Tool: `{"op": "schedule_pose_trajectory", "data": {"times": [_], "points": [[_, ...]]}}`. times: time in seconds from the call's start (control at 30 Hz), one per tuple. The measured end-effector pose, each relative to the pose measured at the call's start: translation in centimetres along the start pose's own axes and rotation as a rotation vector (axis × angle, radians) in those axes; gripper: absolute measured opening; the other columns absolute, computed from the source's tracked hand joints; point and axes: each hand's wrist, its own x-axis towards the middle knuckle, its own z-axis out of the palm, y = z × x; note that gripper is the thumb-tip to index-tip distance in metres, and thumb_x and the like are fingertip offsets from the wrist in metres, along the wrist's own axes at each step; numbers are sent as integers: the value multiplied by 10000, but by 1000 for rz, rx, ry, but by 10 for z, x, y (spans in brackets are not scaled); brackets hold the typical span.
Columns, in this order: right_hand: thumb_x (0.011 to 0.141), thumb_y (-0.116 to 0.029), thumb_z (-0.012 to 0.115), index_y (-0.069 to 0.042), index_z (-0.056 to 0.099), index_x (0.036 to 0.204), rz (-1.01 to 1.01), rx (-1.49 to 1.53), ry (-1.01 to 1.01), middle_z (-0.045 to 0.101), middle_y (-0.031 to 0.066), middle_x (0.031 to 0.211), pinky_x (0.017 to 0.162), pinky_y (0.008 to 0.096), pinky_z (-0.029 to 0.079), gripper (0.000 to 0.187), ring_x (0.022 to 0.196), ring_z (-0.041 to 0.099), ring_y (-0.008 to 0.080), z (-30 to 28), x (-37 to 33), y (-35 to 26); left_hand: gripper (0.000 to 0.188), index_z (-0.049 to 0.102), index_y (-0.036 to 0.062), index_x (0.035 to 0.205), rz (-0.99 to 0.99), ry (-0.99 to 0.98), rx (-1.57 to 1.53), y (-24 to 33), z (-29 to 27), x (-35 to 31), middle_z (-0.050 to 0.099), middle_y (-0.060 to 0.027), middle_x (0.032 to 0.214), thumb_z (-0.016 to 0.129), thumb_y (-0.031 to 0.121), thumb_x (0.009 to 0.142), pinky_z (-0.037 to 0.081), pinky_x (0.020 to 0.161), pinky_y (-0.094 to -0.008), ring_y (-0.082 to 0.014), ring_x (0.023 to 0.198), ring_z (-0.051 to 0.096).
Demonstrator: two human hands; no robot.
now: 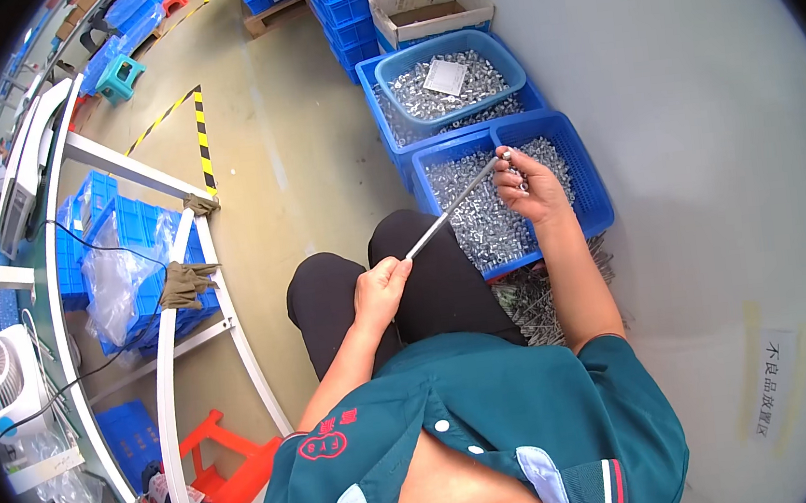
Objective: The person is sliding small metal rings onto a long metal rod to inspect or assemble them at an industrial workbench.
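My left hand is closed round the near end of a thin grey metal rod, above my knees. The rod slants up and away to the right, and its far end meets the fingers of my right hand. That hand is curled, with a few small shiny metal pieces between its fingers; their exact kind is too small to tell. Below it stands a blue basket with a divider, filled with small silvery metal parts.
Behind the basket, a light-blue tub holds more metal parts and a white card. Beyond stand a carton and stacked blue crates. Rods lie beside my right thigh. A white-framed workbench flanks me left, a wall right.
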Motion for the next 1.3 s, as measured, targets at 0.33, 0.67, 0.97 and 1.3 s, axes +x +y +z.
{"op": "schedule_pose_trajectory", "data": {"times": [0.33, 0.67, 0.97, 1.3], "points": [[913, -217, 536, -18, 574, 929, 186, -248, 85, 471, -3, 646, 361, 169, 261, 203, 452, 346, 46, 9, 8, -10, 368, 490, 23, 662, 45, 17, 5, 1, 2, 1, 385, -97, 504, 581, 302, 883, 331, 449, -332, -153, 451, 362], [915, -146, 497, 11, 573, 1086, 272, -764, 164, 511, 5, 740, 398, 163, 263, 244, 511, 401, 51, 32, -11, 36, 373, 467, 23, 658, -10, 18, -64, -4, 2, 3, 352, -77, 511, 575, 297, 888, 317, 454, -323, -125, 473, 335], [940, -260, 504, -58, 549, 954, 88, -217, 64, 524, 16, 745, 334, 156, 262, 207, 451, 373, 42, 0, -6, 7, 366, 491, 25, 666, -5, 1, -38, -3, 0, 1, 373, -81, 503, 579, 304, 886, 322, 448, -326, -139, 460, 348], [936, -201, 494, -6, 516, 1024, 23, -206, 363, 549, 81, 833, 413, 186, 334, 215, 553, 445, 92, -3, 2, 5, 370, 501, 25, 668, 25, 14, 5, -2, 1, 0, 390, -91, 499, 576, 314, 887, 327, 443, -326, -150, 444, 369]]}}
